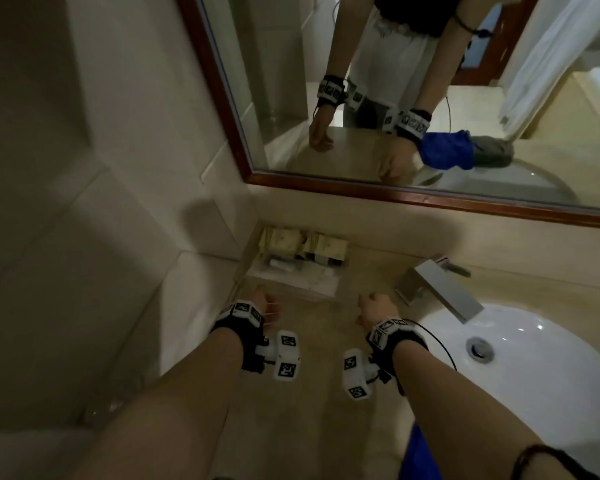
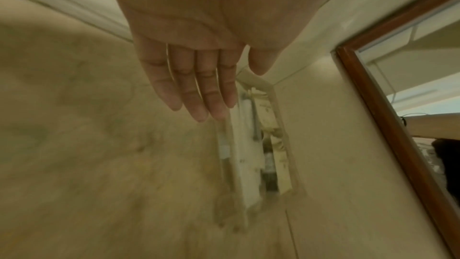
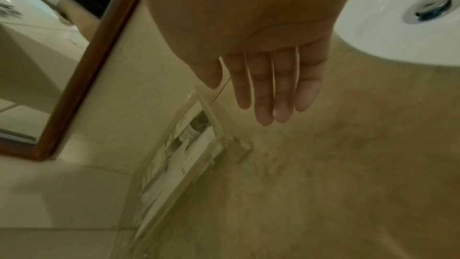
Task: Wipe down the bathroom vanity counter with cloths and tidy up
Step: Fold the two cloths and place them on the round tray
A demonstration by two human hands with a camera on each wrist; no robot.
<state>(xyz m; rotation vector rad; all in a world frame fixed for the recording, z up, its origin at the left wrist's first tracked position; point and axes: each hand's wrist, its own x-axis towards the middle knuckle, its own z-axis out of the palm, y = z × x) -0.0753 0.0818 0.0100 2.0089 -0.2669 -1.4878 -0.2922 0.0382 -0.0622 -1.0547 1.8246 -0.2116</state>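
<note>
My left hand (image 1: 266,303) and right hand (image 1: 374,308) hover side by side over the beige stone counter (image 1: 326,403). Both hold nothing. In the left wrist view the left hand's fingers (image 2: 199,94) are straight and close together, just in front of a clear acrylic tray (image 2: 251,157). The right hand's fingers (image 3: 272,90) are also straight, above the counter beside that tray (image 3: 189,157). A blue cloth (image 1: 418,459) lies at the counter's front edge, partly hidden by my right forearm. The mirror reflects a blue cloth (image 1: 447,150) and a grey cloth (image 1: 492,154).
The clear tray (image 1: 291,265) with small toiletry packets sits in the back left corner against the wall. A chrome faucet (image 1: 437,289) stands right of my right hand, over the white sink (image 1: 541,403). A wood-framed mirror (image 1: 413,197) runs along the back wall.
</note>
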